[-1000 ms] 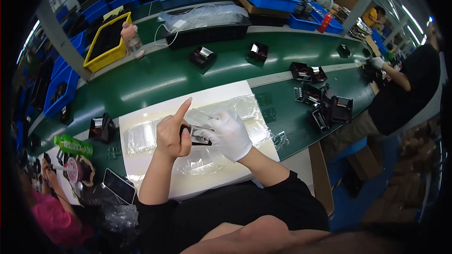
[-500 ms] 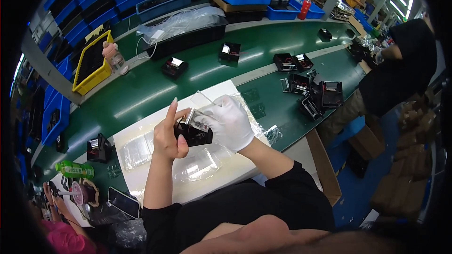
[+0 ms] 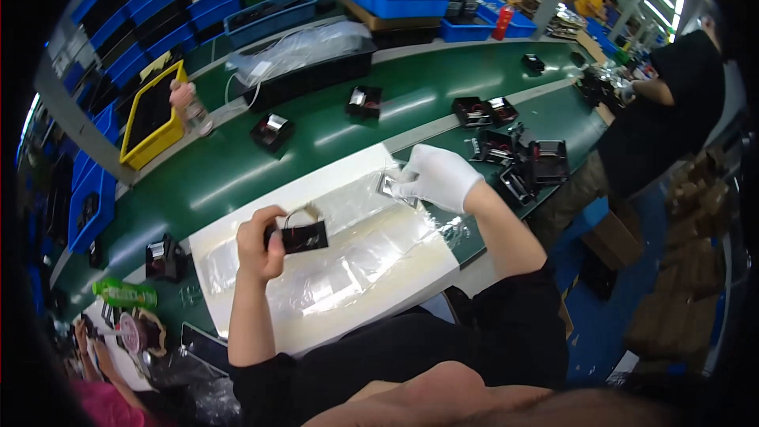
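So the bare left hand (image 3: 261,245) is curled snugly round the left end of a black housing (image 3: 306,238), its long axis roughly left-right. The gloved right hand (image 3: 435,178), fingertips pinched, has a small silvery plate (image 3: 386,186), up and right of the housing, well apart. Below: clear plastic film (image 3: 352,262) on a white board (image 3: 423,275), green worktop (image 3: 213,178) beyond.

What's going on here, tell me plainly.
A person is working over a white board spread with clear plastic. The bare left hand grips a black box above it. The white-gloved right hand, well apart from that box, has a small shiny piece at its fingertips. More black boxes sit on the green table to the right.
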Available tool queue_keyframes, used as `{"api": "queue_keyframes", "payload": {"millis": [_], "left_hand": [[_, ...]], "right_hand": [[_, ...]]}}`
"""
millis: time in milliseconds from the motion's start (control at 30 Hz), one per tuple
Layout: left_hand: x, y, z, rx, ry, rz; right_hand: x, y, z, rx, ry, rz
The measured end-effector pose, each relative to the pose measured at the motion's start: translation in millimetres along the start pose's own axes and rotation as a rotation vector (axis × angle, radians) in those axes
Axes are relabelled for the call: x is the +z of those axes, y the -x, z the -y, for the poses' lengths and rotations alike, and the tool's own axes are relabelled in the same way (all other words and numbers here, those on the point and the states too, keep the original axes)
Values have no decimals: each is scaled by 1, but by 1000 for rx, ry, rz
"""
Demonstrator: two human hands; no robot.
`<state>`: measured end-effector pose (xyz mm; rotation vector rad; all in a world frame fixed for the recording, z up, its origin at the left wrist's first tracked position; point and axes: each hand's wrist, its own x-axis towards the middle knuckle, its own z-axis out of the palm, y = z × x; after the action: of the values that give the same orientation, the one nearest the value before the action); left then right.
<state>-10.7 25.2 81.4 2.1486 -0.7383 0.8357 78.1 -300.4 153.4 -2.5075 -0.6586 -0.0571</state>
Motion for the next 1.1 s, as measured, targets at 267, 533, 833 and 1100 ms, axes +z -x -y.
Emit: {"api": "queue_keyframes", "payload": {"millis": [267,533,833,1100], "left_hand": [[24,-52,-20,-594,543,-73],[163,-188,-10,-268,603,680],[312,-240,-74,153,267,626],[111,-134,108,-483,-499,415]], "right_hand": [[-201,-48,-83,411,913,-980],[-141,145,-18,93,704,-1143],[-78,275,-64,668,397,-1021],[-48,211,-51,616,-85,-1099]]}}
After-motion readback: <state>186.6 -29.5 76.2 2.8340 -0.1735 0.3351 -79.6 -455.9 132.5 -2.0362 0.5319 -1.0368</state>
